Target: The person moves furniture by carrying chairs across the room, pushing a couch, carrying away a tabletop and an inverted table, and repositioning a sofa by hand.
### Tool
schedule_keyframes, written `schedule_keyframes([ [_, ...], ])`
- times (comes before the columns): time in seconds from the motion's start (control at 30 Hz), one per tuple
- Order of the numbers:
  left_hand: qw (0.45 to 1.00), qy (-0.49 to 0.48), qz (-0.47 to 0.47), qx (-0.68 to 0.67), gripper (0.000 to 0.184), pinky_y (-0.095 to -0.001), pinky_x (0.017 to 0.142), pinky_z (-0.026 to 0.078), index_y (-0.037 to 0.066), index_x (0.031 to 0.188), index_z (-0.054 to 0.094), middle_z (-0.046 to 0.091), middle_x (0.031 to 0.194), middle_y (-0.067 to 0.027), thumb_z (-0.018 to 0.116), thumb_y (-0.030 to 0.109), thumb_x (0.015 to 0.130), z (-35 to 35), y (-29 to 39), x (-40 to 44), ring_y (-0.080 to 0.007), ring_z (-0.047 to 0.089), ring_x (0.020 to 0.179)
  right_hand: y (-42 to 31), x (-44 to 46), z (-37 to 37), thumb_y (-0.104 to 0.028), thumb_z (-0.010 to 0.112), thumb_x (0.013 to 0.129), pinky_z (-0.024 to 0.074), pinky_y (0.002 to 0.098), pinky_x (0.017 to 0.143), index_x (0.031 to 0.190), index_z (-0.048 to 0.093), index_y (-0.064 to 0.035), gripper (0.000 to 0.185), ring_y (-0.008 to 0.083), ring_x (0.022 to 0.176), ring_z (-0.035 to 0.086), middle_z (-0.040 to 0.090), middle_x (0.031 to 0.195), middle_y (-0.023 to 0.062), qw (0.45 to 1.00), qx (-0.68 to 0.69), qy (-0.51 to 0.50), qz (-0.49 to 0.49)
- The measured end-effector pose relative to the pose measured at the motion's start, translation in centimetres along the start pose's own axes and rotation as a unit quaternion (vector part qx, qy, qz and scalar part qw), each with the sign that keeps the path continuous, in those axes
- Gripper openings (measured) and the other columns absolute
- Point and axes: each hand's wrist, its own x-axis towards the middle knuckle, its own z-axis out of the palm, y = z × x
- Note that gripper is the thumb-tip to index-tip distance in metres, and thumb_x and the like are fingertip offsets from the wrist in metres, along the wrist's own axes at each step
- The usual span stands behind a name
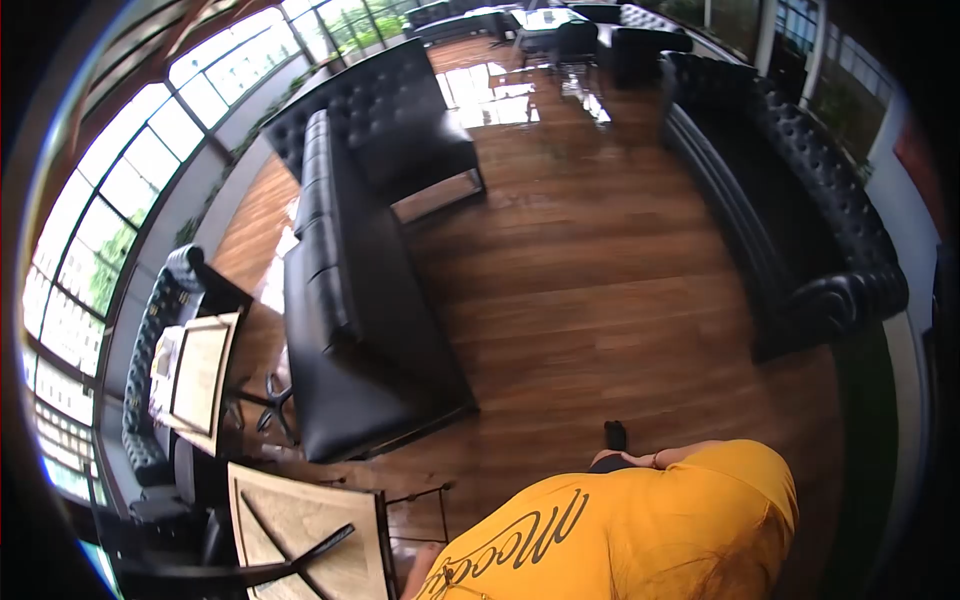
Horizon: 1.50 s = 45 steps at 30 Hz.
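A yellow shirt with dark lettering [600,530] fills the bottom of the head view. Just beyond its upper edge, my right hand [640,459] is partly visible against dark clothing, with a thin band at the wrist; its fingers do not show clearly. On the left side of the shirt, a small piece of my left hand or forearm [424,562] shows beside a light wooden table panel [310,525] with dark crossed bars. Whether it touches the panel I cannot tell. A dark shoe [615,435] stands on the floor ahead.
A long black leather bench [350,300] extends ahead on the left, with a tufted black seat [400,130] behind it. Along the right wall runs a black sofa [790,200]. Another wooden table [205,380] stands by the windows. Wooden floor [590,280] lies between the seats.
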Motion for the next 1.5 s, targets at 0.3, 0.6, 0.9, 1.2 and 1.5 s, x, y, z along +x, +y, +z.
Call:
schedule_keyframes([
  [0.3, 0.950, 0.023, 0.071, -0.305, 0.030, -0.0260, 0.059, 0.048, 0.001, 0.106, 0.060, 0.062, 0.087, -0.0123, 0.054, 0.024, 0.088, -1.5, 25.7, 17.3, -0.0135, 0.058, 0.069, -0.8, -9.1, -8.4, -0.066, 0.052, 0.079, 0.0319, 0.0386, 0.103, 0.135, 0.043, -0.0092, 0.080, 0.0192, 0.126, 0.040, 0.042, 0.139, 0.0060, 0.948, 0.313, -0.044, -0.039],
  [0.6, 0.885, -0.285, 0.263, -0.256, 0.027, -0.0249, 0.064, 0.050, 0.004, 0.112, 0.059, 0.064, 0.102, -0.0084, 0.048, 0.021, 0.094, -2.5, 55.0, 17.7, -0.0143, 0.062, 0.081, -1.7, -4.5, -13.8, -0.066, 0.046, 0.080, 0.0399, 0.0400, 0.095, 0.123, 0.054, -0.0038, 0.076, 0.0283, 0.114, 0.053, 0.053, 0.127, 0.0160, 0.984, 0.128, 0.125, -0.009],
  [0.9, 0.862, -0.250, 0.324, 0.299, 0.033, -0.0290, 0.067, 0.048, 0.002, 0.108, 0.061, 0.062, 0.086, -0.0079, 0.052, 0.029, 0.091, -6.1, 59.4, 28.5, -0.0169, 0.060, 0.083, 7.8, -1.1, -11.4, -0.051, 0.044, 0.088, 0.0436, 0.0393, 0.090, 0.110, 0.062, 0.0015, 0.059, 0.0307, 0.106, 0.057, 0.060, 0.114, 0.0190, 0.878, 0.331, 0.333, 0.094],
  [1.2, 0.790, -0.282, 0.426, 0.339, 0.044, -0.0350, 0.081, 0.044, 0.003, 0.107, 0.062, 0.063, 0.102, -0.0109, 0.056, 0.042, 0.087, 1.9, 97.4, 28.1, -0.0206, 0.059, 0.093, 4.0, -10.7, -6.5, -0.044, 0.047, 0.086, 0.0459, 0.0377, 0.084, 0.107, 0.064, -0.0054, 0.047, 0.0262, 0.095, 0.062, 0.065, 0.102, 0.0165, 0.707, 0.569, 0.362, 0.211],
  [1.5, -0.317, -0.806, 0.473, 0.163, 0.018, -0.0420, 0.086, 0.045, 0.010, 0.104, 0.063, 0.058, 0.115, -0.0097, 0.055, 0.010, 0.087, -1.0, 103.6, -33.3, -0.0280, 0.057, 0.096, 10.5, -5.0, 2.1, -0.036, 0.048, 0.086, 0.0472, 0.0352, 0.072, 0.093, 0.068, -0.0056, 0.037, 0.0257, 0.078, 0.063, 0.067, 0.084, 0.0142, 0.590, 0.623, 0.500, 0.118],
])
